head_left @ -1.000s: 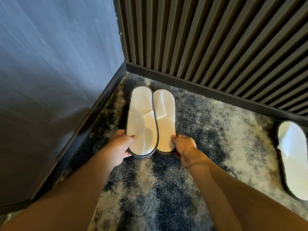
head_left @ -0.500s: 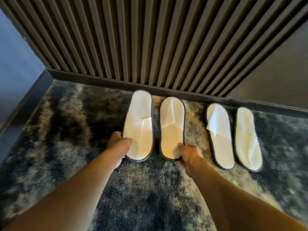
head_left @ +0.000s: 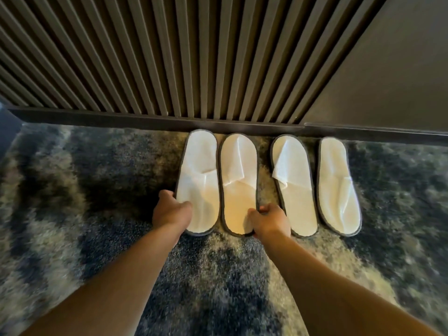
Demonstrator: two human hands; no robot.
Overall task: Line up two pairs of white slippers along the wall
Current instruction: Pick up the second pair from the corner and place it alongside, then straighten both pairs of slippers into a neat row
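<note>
Slippers are lying in a row on the carpet [head_left: 72,214], toes at the baseboard [head_left: 121,117]. Left hand [head_left: 171,210] is gripping the heel edge of slipper one [head_left: 201,175], fingers closed on its rim. Right hand [head_left: 270,220] is pinching the heel of slipper two [head_left: 238,170] likewise. Right pair [head_left: 312,183] is resting untouched just beside. To finish well, keep both heels level with that pair, press toes square to the baseboard, then release without dragging.

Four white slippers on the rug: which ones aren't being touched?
The two rightmost white flat slippers. The left hand and right hand each grip a heel of the left pair.
</note>
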